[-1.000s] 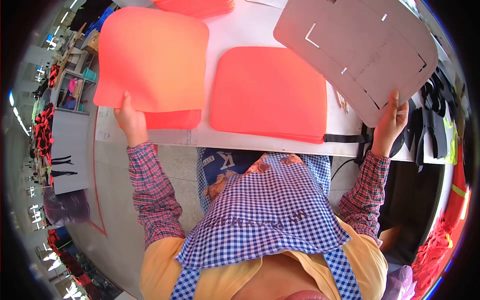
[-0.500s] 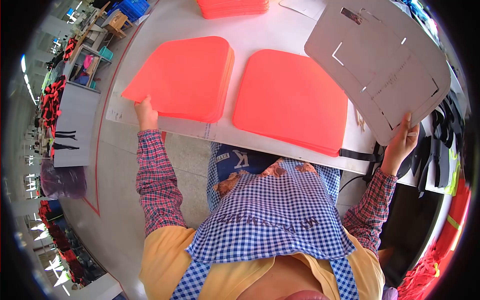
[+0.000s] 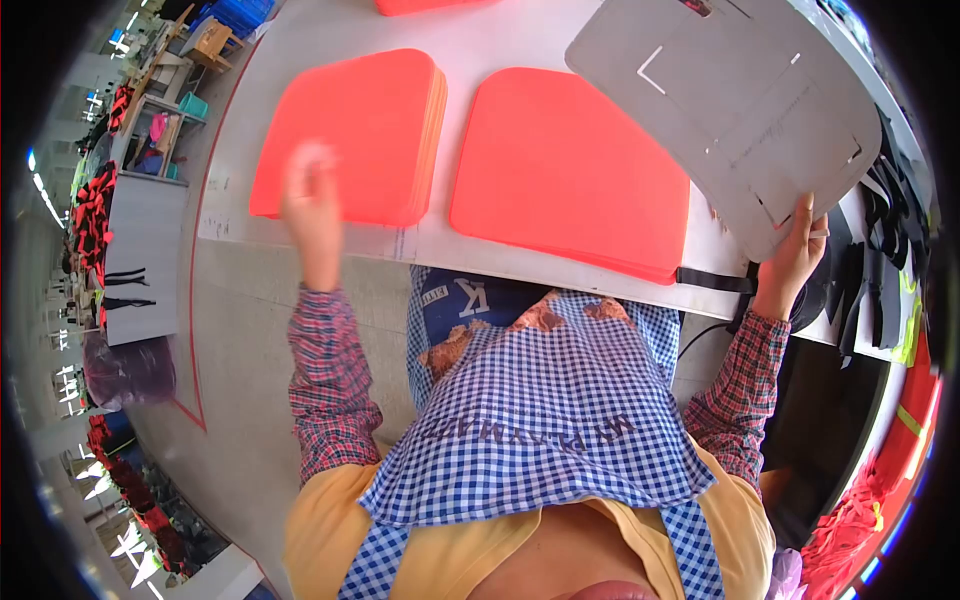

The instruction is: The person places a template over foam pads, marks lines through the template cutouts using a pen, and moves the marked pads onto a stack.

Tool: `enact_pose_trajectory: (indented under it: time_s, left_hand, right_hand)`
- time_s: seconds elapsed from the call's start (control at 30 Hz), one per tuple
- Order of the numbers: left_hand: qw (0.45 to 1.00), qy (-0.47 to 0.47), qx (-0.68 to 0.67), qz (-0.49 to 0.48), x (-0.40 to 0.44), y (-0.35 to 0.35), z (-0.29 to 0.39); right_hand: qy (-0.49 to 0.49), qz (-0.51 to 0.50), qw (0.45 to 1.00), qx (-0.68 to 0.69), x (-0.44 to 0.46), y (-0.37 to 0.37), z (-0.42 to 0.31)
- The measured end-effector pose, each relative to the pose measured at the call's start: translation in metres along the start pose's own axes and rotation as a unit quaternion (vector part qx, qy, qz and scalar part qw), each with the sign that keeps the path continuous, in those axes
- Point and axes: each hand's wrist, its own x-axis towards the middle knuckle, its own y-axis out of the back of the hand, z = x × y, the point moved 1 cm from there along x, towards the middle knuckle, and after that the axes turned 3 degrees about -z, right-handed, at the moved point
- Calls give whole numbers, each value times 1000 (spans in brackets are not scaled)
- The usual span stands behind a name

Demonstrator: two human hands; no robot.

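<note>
My right hand (image 3: 795, 250) grips the lower edge of a grey template sheet (image 3: 730, 130) with narrow slots cut through it. The sheet is tilted and covers part of the right stack of orange-red cut panels (image 3: 570, 175). Over the left stack of orange-red panels (image 3: 350, 130), my left hand (image 3: 313, 205) is smeared by motion, so its fingers cannot be made out. Both stacks lie side by side on the white table.
A further orange-red stack (image 3: 430, 5) lies at the table's far edge. Black straps (image 3: 875, 250) hang over the right side, and a black strip (image 3: 715, 280) lies at the front edge. A shelf unit (image 3: 150, 135) stands beyond the floor at left.
My left hand has let go of the left stack's front left corner and moved up and right over it. The lifted corner now lies flat. My right hand still holds the template, shifted slightly left.
</note>
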Motion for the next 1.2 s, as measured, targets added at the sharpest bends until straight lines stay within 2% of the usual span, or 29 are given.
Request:
enact_pose_trajectory:
  time_s: [0.03,0.1,0.2,0.3,0.4,0.53,0.9,1.0,1.1,1.2]
  left_hand:
    - [993,5,-51,-110,-14,-22,16]
    - [973,8,30,-229,-41,-59,41]
    - [943,-59,206,-253,-67,-93,40]
    - [916,-18,253,-311,-65,-98,36]
    - [912,54,184,-362,-55,-93,34]
    - [930,49,141,-335,-58,-92,24]
    - [931,19,149,-332,-61,-93,24]
    - [910,-64,298,-280,-69,-89,41]
    - [860,34,390,-328,-64,-76,74]
    - [887,-32,387,-249,-72,-76,87]
  right_hand:
    - [-5,-5,1000,7,0,-4,2]
    - [-15,-11,1000,19,-1,-9,5]
    - [-21,-17,1000,0,-2,-11,9]
    - [-38,-21,999,-4,-8,-11,11]
    - [-54,-24,998,3,-12,-12,17]
    - [-64,-84,994,-16,-14,-7,30]
    - [-227,-140,963,36,-16,-11,71]
    - [-274,-144,950,47,-19,-17,74]
    - [-296,-162,941,33,-20,-26,68]
    - [-295,-198,935,0,-18,-28,77]
